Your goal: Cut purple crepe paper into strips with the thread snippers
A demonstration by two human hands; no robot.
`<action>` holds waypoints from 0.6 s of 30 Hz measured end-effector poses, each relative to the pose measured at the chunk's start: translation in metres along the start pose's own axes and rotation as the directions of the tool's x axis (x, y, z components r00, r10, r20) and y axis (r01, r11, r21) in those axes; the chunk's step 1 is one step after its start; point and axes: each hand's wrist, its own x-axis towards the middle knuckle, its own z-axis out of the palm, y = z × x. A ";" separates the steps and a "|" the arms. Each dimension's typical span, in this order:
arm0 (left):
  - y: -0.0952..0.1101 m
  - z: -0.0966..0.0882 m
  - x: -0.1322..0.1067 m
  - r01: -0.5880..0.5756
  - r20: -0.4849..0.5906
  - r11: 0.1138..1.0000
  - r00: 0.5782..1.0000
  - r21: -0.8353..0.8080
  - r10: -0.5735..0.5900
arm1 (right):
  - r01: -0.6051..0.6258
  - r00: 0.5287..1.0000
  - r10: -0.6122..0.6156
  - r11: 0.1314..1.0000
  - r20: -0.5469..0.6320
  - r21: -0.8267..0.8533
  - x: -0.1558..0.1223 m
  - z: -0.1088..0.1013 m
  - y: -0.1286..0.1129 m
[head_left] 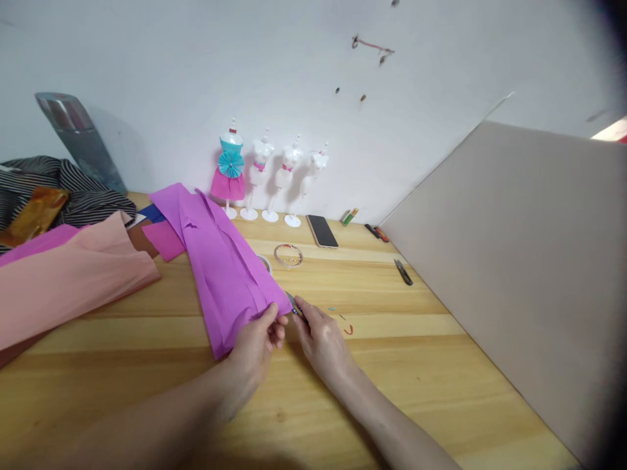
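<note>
A folded sheet of purple crepe paper (220,274) slants across the wooden table, with creases and a small tear near its far end. My left hand (255,343) pinches its near right corner between thumb and fingers. Close beside it, my right hand (321,333) is closed around a pair of scissors (290,300). The blades point away from me at the paper's right edge; the handles are mostly hidden in my fingers. Small scraps, among them a curved red one (348,329), lie right of my right hand.
Several small white mannequins (291,160) stand along the wall, one dressed in turquoise and pink (230,166). Behind my hands lie a phone (322,232), a ring-shaped roll (289,256) and thread snips (403,272). Peach paper (73,281), striped cloth (93,196) and a flask (81,140) fill the left.
</note>
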 end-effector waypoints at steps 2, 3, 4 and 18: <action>0.000 0.000 0.000 -0.006 0.001 1.000 1.000 -0.018 0.006 | 0.007 1.000 -0.007 1.000 0.009 -0.010 0.000 -0.001 0.000; -0.001 0.000 0.000 -0.011 0.003 1.000 1.000 -0.022 0.011 | 0.011 1.000 -0.011 1.000 0.012 -0.014 0.000 -0.001 -0.001; -0.001 0.000 0.001 -0.014 0.005 1.000 1.000 -0.024 0.014 | 0.014 1.000 -0.014 1.000 0.015 -0.017 0.000 -0.001 -0.001; 0.000 0.001 -0.002 -0.029 -0.007 0.999 1.000 0.040 0.029 | 0.012 1.000 -0.012 1.000 0.006 -0.005 0.001 0.000 0.000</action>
